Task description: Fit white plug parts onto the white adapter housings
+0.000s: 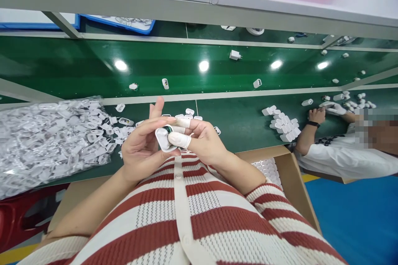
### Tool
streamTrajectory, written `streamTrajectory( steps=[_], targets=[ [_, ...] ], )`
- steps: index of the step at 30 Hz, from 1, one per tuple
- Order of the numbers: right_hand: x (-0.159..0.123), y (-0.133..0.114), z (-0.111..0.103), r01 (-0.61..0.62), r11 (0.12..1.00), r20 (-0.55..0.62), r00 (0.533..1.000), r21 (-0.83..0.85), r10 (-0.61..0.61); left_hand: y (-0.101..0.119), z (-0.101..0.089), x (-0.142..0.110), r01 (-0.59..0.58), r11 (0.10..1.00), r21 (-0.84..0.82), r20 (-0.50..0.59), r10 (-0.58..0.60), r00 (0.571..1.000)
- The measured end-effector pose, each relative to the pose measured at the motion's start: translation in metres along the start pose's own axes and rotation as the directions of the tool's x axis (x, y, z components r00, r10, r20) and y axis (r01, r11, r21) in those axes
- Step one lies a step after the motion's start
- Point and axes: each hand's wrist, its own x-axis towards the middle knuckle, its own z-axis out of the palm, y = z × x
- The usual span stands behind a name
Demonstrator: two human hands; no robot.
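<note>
Small white rounded charger shell (163, 139), dark opening showing, pinched between both hands' fingers (179, 139).

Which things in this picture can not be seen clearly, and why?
- White shell, head view: the left hand and right hand cover its sides; the dark part inside is too small to identify.
- Bag of parts: cut off by the left edge.
- Cardboard box: contents mostly hidden by the right arm.
- Co-worker's hands: too small.
</note>
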Motion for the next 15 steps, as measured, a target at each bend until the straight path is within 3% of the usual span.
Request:
streamTrajectory(
  steps=[6,10,13,15],
  targets=[
    [0.003,0.004,-0.001,-0.037,0.999,-0.009,0.999,0.023,0.037,0.002,-0.001,0.002,-0.037,0.999,0.013,0.023,0.037,0.999],
    [0.002,0.007,-0.006,0.002,0.999,-0.013,1.000,0.039,-0.002,-0.006,-0.002,0.003,-0.087,0.984,0.158,0.029,0.084,0.996],
    [0.003,0.028,-0.021,0.064,0.998,-0.040,0.997,-0.008,-0.064,-0.023,0.005,-0.008,-0.093,0.939,0.332,0.055,0.079,0.995],
    [0.009,0.052,-0.042,0.042,0.997,-0.130,0.990,-0.067,-0.050,-0.041,0.013,-0.021,-0.022,0.922,0.387,0.136,-0.034,0.990]
  ],
)
